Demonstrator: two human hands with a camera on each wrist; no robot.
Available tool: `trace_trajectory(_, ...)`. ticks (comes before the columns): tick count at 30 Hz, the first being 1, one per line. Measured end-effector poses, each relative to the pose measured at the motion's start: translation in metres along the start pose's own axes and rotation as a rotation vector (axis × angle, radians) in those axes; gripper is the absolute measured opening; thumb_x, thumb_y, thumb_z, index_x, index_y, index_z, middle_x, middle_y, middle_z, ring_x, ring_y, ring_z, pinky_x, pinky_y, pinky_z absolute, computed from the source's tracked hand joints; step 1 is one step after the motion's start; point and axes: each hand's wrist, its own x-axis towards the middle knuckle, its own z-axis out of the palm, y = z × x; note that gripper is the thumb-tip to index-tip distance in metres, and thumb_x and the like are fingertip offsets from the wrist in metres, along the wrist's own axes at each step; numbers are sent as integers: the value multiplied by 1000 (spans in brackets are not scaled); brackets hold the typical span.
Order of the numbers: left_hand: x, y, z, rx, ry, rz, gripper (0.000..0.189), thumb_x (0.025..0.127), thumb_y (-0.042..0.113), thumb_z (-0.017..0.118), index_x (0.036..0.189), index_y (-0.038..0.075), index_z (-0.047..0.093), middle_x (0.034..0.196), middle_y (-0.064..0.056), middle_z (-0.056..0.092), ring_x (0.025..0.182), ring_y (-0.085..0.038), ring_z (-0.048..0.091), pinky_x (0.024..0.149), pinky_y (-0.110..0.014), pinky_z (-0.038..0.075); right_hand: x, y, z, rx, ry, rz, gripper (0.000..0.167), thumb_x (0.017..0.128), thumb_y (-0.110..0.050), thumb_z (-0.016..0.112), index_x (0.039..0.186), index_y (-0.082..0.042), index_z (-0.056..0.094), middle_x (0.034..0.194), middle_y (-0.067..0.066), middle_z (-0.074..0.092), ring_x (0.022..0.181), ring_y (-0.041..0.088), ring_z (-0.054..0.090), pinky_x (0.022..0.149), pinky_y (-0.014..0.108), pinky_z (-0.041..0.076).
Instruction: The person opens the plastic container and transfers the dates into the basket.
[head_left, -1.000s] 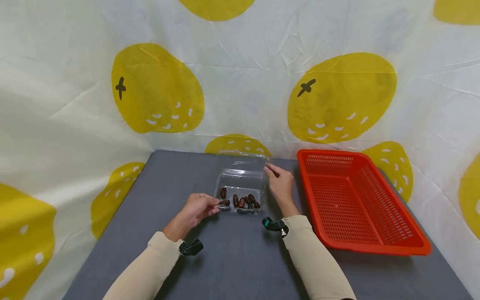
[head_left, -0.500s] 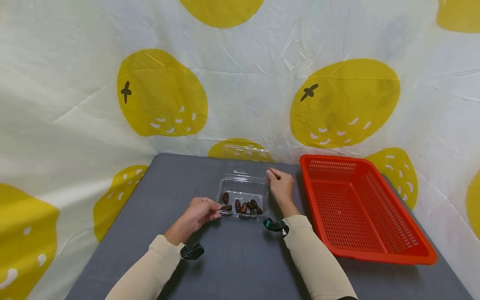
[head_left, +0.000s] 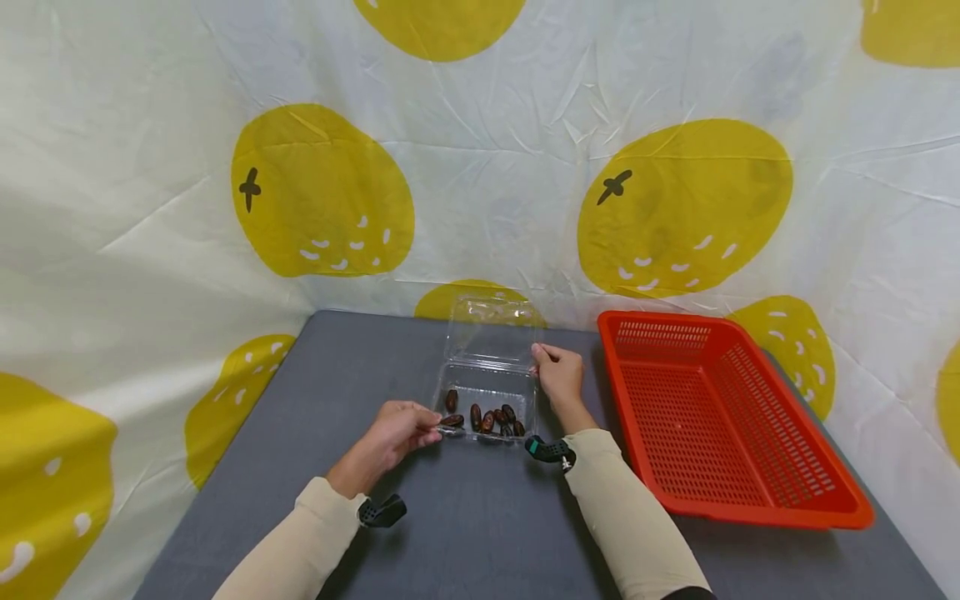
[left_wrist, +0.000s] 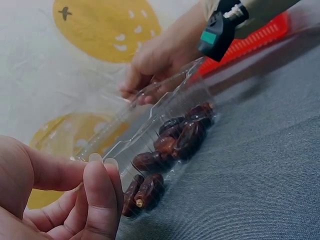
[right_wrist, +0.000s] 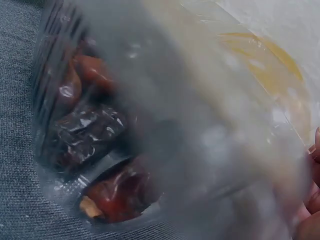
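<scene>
A clear plastic clamshell box (head_left: 483, 377) sits on the grey table, its transparent lid (head_left: 487, 337) raised at the back. Several dark brown dates (head_left: 476, 417) lie inside, most of them toward the front. My left hand (head_left: 397, 430) pinches the box's front left corner between thumb and fingers. At the right side near the hinge, my right hand (head_left: 561, 377) pinches the edge of the clear plastic. Close up in the left wrist view, glossy wrinkled dates (left_wrist: 187, 140) show through the box wall. Blurred plastic covers much of the right wrist view.
A red perforated plastic basket (head_left: 678, 425) stands to the right of my right arm. Behind the grey table (head_left: 465, 525) hangs a white sheet (head_left: 495, 192) printed with yellow fruit shapes. Each wrist wears a black strap.
The lid has tipped further back and shows more of its face. My right hand has shifted slightly down along it, while my left hand keeps its hold on the front corner.
</scene>
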Motion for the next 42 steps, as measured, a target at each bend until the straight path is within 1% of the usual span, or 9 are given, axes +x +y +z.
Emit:
trace_trajectory(4,-1,-2,0,0,3,1,12,93,-9,65,83,-2,66,65,-2,61,55,-8,64,53,-16,56,1,2,1,3,4,29,23,98,-13,74,113,5,78,95,24,77,49,0,58,51,15,53)
trace_trajectory(9,-3,-2,0,-2,11,1,8,93,-9,64,87,-5,66,66,-2,61,55,-8,64,54,-17,57,1,4,1,8,2,72,25,98,-13,74,113,6,77,88,21,77,50,3,59,51,15,53)
trace_trajectory(13,-4,-2,1,-2,13,3,6,94,-9,64,89,-6,66,65,-2,61,55,-8,64,54,-17,57,0,4,1,27,-11,95,26,98,-13,74,113,8,76,88,19,78,51,2,61,51,15,56)
trace_trajectory(18,-6,-2,1,-1,13,7,5,94,-9,64,89,-8,67,65,-3,62,55,-8,64,54,-17,58,-2,4,1,16,-30,131,25,99,-13,73,114,7,76,91,19,78,53,3,63,53,16,57)
trace_trajectory(23,-7,-4,0,-10,9,8,4,93,-9,64,93,-11,68,66,-4,64,56,-9,66,54,-17,58,-2,5,1,16,-58,184,25,99,-15,73,112,5,77,82,6,75,57,5,66,58,20,59)
trace_trajectory(26,-8,-5,-1,-17,7,6,5,93,-9,65,95,-12,68,66,-4,65,57,-9,66,55,-17,59,-3,7,1,20,-73,206,26,100,-16,72,111,7,77,76,2,72,57,5,67,58,20,59)
trace_trajectory(32,-10,-6,-1,-19,10,4,3,94,-7,65,92,-7,68,67,-3,66,58,-10,67,57,-18,60,-4,9,0,64,-98,249,30,100,-16,71,112,12,74,64,-5,68,54,2,67,56,19,60)
trace_trajectory(36,-11,-6,-1,-22,11,4,7,93,-7,66,88,-3,67,67,-3,66,59,-10,68,58,-18,60,-4,11,0,94,-113,270,33,100,-15,70,114,16,72,60,-6,68,51,2,67,54,18,59)
trace_trajectory(42,-13,-6,-2,-36,12,-2,2,93,-7,66,92,-8,67,68,-4,67,60,-11,69,60,-20,62,-7,13,-1,47,-132,265,35,99,-17,72,113,16,72,59,-2,71,51,6,68,51,19,58)
